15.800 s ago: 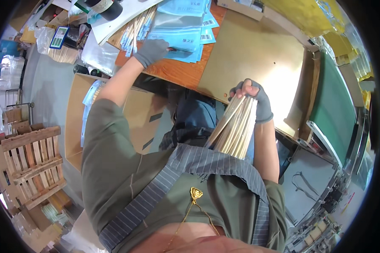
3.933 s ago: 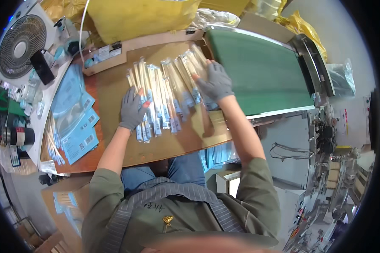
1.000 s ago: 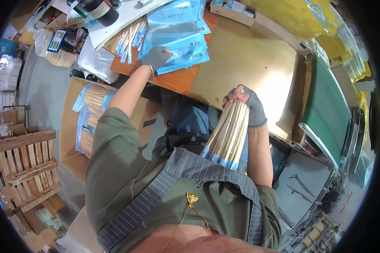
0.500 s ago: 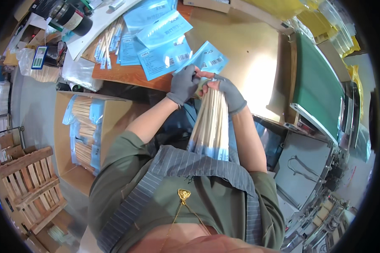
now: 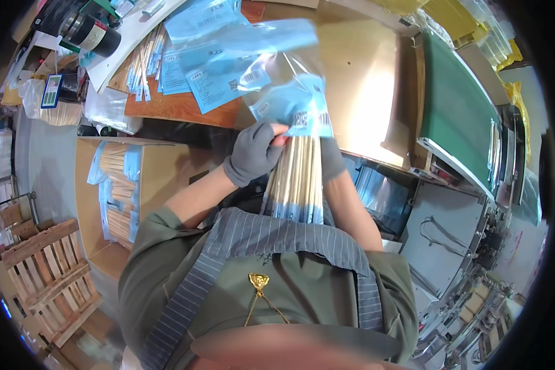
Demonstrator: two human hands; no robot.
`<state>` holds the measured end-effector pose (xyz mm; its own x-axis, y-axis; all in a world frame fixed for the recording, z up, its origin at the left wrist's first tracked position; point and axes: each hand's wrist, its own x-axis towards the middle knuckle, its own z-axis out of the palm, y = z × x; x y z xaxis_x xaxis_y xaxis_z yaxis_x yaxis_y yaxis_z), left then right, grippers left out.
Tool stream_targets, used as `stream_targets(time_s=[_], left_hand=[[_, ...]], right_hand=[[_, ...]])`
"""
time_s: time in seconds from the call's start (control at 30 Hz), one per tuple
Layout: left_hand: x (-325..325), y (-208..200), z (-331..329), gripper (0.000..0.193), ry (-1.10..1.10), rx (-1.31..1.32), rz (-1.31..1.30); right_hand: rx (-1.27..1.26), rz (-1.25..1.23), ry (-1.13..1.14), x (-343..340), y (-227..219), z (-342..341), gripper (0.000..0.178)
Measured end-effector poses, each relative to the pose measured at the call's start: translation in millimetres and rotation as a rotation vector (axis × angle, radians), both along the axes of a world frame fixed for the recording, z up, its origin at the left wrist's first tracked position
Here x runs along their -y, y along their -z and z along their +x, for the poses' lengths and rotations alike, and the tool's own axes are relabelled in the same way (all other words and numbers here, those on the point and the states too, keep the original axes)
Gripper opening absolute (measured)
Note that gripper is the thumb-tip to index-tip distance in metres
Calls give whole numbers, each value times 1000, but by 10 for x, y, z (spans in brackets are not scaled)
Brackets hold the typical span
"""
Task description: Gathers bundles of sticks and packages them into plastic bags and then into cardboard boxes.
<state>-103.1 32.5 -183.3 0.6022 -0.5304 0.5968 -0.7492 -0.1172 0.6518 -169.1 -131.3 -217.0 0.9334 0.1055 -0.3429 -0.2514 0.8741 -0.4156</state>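
Note:
Against my apron I hold a bundle of thin pale wooden sticks [image 5: 296,176], their lower ends blue. A blue and clear plastic bag [image 5: 308,111] covers the top of the bundle, and its loose upper part flares out over the table. The fingers of my gloved left hand [image 5: 253,153] are closed in a pinch on the bag's lower edge, at the left of the bundle. My gloved right hand [image 5: 333,161] is behind the bundle's right side, gripping it; the bag and sticks hide its fingers. Both gloves are grey with bare fingertips.
Flat blue bags [image 5: 219,83] and loose sticks [image 5: 145,61] lie on the brown table [image 5: 157,111]. At the left, an open cardboard box [image 5: 160,160] contains several filled packs [image 5: 120,157]. A green board [image 5: 459,117] stands at the right, and a wooden pallet [image 5: 46,262] at the lower left.
The blue bag has come off the table and now sits over the top of the sticks. My left hand has moved down and left to the bag's edge.

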Motion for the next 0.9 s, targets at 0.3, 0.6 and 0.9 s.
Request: stream_targets(time_s=[0.3, 0.6, 0.9], left_hand=[[-233, -405, -429, 5, 138, -250, 118], [142, -1918, 639, 7, 201, -354, 160], [518, -212, 180, 61, 1025, -1842, 100]], right_hand=[[-176, -1964, -109, 175, -536, -906, 23], [475, -1652, 557, 597, -1803, -34, 20], [553, -2164, 332, 274, -1728, 156, 5]])
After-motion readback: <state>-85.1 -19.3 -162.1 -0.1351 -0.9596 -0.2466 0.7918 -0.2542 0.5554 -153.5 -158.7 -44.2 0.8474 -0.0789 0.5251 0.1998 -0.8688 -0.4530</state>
